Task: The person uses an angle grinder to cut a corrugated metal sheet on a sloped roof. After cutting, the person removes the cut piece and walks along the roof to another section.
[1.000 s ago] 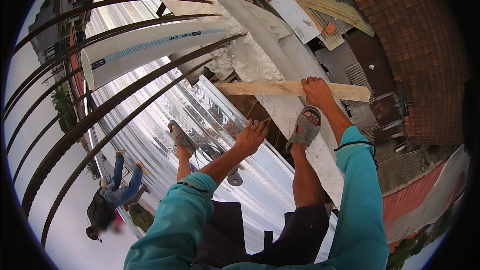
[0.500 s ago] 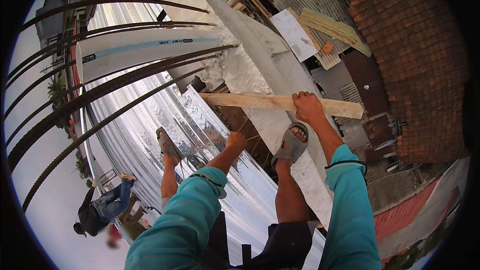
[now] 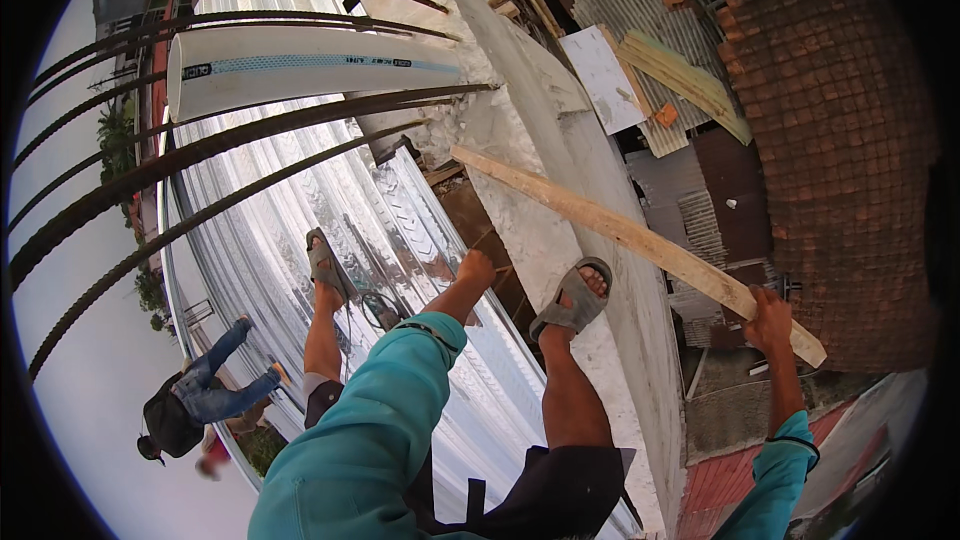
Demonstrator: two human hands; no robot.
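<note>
Out to the right, my right hand (image 3: 768, 322) is closed round the near end of a long wooden plank (image 3: 620, 228). The plank slants down to the right across the concrete beam (image 3: 545, 230), its far end over the rough concrete near the pipe. My left hand (image 3: 477, 270) is a closed fist in the middle, above the gap beside the beam. A thin stick-like thing shows at its fingers, but what it grips is hidden. My right sandalled foot (image 3: 578, 298) stands on the beam, my left foot (image 3: 325, 265) on shiny metal decking (image 3: 270, 180).
Rusty reinforcing bars (image 3: 200, 165) and a white plastic pipe (image 3: 290, 68) stick out at the upper left. Past the beam lie lower roofs of tile (image 3: 840, 160) and corrugated sheet (image 3: 640, 10). Another person (image 3: 190, 395) is at the decking's left edge. A cable or tool (image 3: 380, 310) lies by my left foot.
My right hand has swung right and nearer with the plank, turning it from nearly level to a slant. My left fist has stayed almost in place. The other person's legs have shifted.
</note>
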